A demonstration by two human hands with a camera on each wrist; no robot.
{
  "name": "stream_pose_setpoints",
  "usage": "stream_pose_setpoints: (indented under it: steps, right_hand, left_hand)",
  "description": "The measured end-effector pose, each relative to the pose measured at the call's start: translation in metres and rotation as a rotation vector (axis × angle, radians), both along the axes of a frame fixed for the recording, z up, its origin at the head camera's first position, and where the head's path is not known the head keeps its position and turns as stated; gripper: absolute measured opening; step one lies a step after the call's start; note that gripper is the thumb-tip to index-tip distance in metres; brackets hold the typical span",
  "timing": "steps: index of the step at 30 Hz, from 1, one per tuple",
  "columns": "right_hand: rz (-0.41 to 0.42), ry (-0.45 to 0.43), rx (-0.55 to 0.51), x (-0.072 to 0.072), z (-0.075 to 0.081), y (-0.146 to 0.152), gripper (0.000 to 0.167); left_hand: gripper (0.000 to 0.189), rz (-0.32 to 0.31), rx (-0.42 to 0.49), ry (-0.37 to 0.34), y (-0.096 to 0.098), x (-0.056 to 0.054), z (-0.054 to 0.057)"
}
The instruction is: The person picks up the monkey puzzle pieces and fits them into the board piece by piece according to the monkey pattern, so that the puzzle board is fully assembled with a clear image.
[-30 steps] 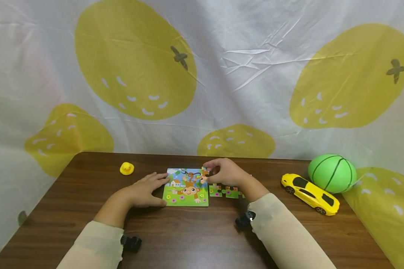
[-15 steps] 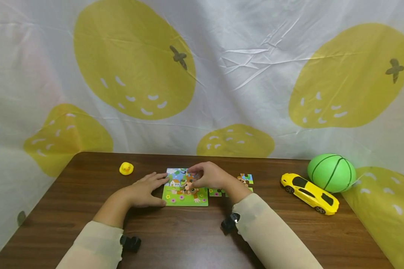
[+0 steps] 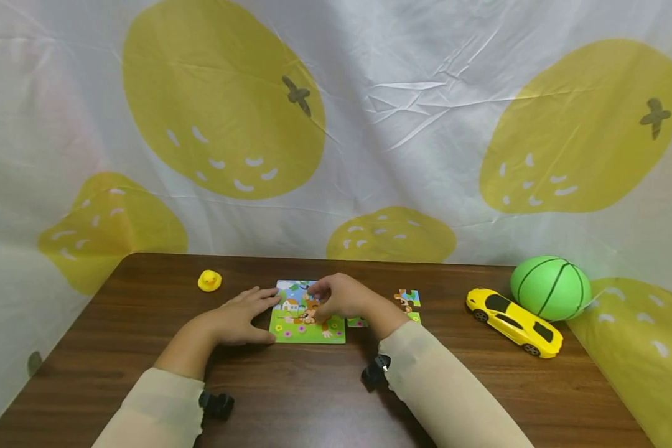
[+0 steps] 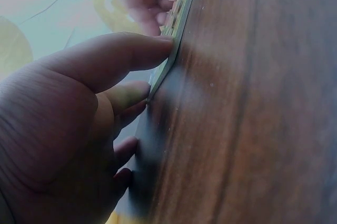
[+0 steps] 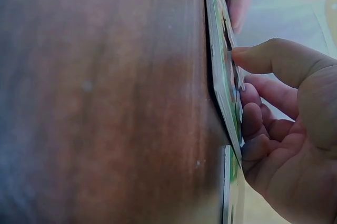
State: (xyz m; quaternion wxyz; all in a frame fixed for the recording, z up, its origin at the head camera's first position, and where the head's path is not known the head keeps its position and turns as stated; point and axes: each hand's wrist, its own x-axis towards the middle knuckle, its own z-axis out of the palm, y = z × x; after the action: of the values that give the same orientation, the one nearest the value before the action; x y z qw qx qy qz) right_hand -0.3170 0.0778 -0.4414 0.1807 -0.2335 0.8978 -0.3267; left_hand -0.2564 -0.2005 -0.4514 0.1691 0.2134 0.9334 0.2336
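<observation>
A square jigsaw puzzle board [image 3: 288, 335] with a monkey, a house and flowers lies flat on the table in the head view. My left hand [image 3: 238, 320] rests at its left side, fingers spread, with thumb and fingertips touching the edge. Over the board's right half, my right hand [image 3: 347, 298] pinches a puzzle piece [image 3: 308, 315] with the monkey's face between thumb and fingers. In the right wrist view the thumb presses near the board's surface, and the piece is mostly hidden. Several loose puzzle pieces [image 3: 407, 298] lie to the right, partly covered by the right forearm.
A yellow rubber duck [image 3: 210, 280] sits at the back left of the brown wooden table [image 3: 291, 398]. Toward the right stand a yellow toy car [image 3: 514, 323] and a green ball [image 3: 551, 289]. Behind the table hangs a white curtain [image 3: 403, 124] with yellow fruit prints.
My right hand has moved left with the puzzle piece, from the board's upper right corner to over its middle. Loose pieces at the right came into view. The left hand has stayed in place.
</observation>
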Motion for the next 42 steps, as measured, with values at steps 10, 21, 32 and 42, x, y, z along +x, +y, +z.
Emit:
stream_pose_setpoints:
  steps: [10,21,32,42]
  right_hand:
    - [-0.020,-0.014,0.008,-0.0012,0.0003,-0.0014,0.053]
    - [-0.011,-0.025,0.005,-0.0042,-0.0006,-0.0021,0.049]
    - [-0.004,-0.013,0.042,-0.0016,0.0015,-0.0022,0.047]
    - [0.013,0.009,0.100,-0.0016,0.0044,-0.0027,0.048]
  left_hand:
    - [0.093,0.001,0.002,-0.003,0.0000,-0.0001,0.0007]
    - [0.093,0.002,0.005,0.000,-0.0001,0.0002,-0.0006]
    - [0.093,-0.009,0.005,0.003,-0.0001,0.0015,0.0015]
    - [0.093,-0.004,-0.002,0.009,0.0005,0.0003,0.0000]
